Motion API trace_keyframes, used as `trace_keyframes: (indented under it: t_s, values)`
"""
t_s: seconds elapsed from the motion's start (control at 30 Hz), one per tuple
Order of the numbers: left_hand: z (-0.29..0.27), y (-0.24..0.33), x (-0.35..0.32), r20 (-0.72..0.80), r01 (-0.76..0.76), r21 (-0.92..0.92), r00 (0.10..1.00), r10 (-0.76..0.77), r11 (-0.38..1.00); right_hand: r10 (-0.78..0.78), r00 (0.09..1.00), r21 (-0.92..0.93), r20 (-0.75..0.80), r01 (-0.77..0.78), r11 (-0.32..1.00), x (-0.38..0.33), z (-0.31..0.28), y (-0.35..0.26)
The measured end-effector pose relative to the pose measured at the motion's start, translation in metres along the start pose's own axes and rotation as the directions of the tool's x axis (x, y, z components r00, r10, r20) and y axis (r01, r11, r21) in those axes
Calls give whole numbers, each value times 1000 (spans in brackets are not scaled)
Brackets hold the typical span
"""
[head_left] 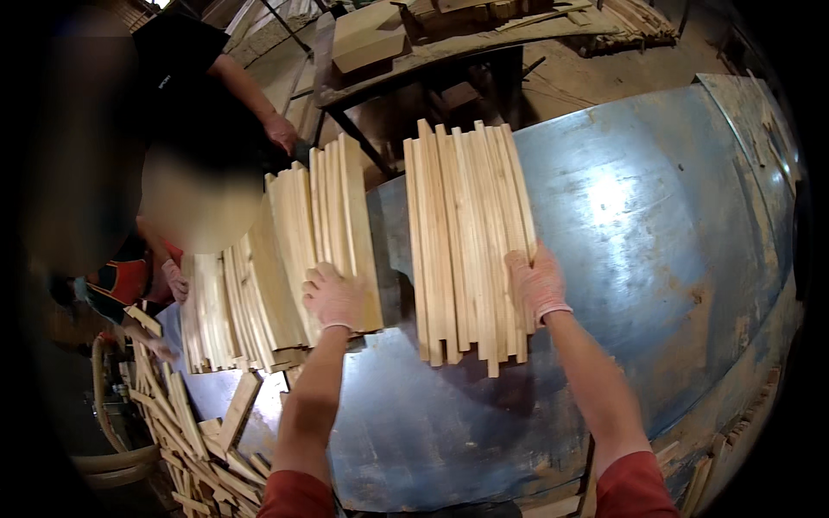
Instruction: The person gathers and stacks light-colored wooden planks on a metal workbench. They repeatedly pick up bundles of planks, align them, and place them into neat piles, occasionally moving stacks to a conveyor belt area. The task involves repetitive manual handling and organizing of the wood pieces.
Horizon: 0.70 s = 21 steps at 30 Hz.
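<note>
My left hand (pixel 332 298), in a pale pinkish glove, lies on top of a row of wooden strips (pixel 328 198), its fingers apart and slightly bent. Across a narrow gap stands a separate bundle of wooden strips (pixel 466 233), laid side by side with uneven near ends. At that bundle's right edge is my right hand (pixel 540 283), gloved too, with its thumb on top and its fingers along the side, closed on the edge. The undersides of both groups are hidden.
A worn blue-grey metal table (pixel 622 285) carries the wood. Further strips (pixel 233 302) run left, beside a co-worker's hand (pixel 175 281). Another person's hand (pixel 281 132) is near the far end. Loose offcuts (pixel 207 440) pile up at lower left; a workbench (pixel 466 47) stands behind.
</note>
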<state>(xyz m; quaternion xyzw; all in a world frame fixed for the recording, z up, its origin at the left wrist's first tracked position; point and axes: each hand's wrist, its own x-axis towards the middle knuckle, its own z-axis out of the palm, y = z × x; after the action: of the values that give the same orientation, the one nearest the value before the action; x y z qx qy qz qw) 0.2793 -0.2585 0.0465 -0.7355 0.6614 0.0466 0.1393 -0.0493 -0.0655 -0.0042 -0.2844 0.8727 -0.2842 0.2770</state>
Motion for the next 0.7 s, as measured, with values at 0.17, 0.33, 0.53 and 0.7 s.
trace_keyframes:
  t_s: [0.17, 0.33, 0.53, 0.7]
  values:
    - [17, 3, 5, -25, 62, 125, 998, -59, 990, -44, 998, 125, 50, 38, 991, -7, -12, -14]
    - [4, -2, -3, 44, 110, 25, 993, -111, 994, -25, 999, 9, -30, 25, 1000, -5, 1, -8]
    - [9, 12, -18, -7, 32, -18, 999, -32, 999, -52, 997, -56, -50, 49, 997, -11, -1, -2]
    - [5, 16, -10, -22, -37, -3, 999, 37, 999, 13, 996, 66, 92, -19, 998, 1, -19, -16]
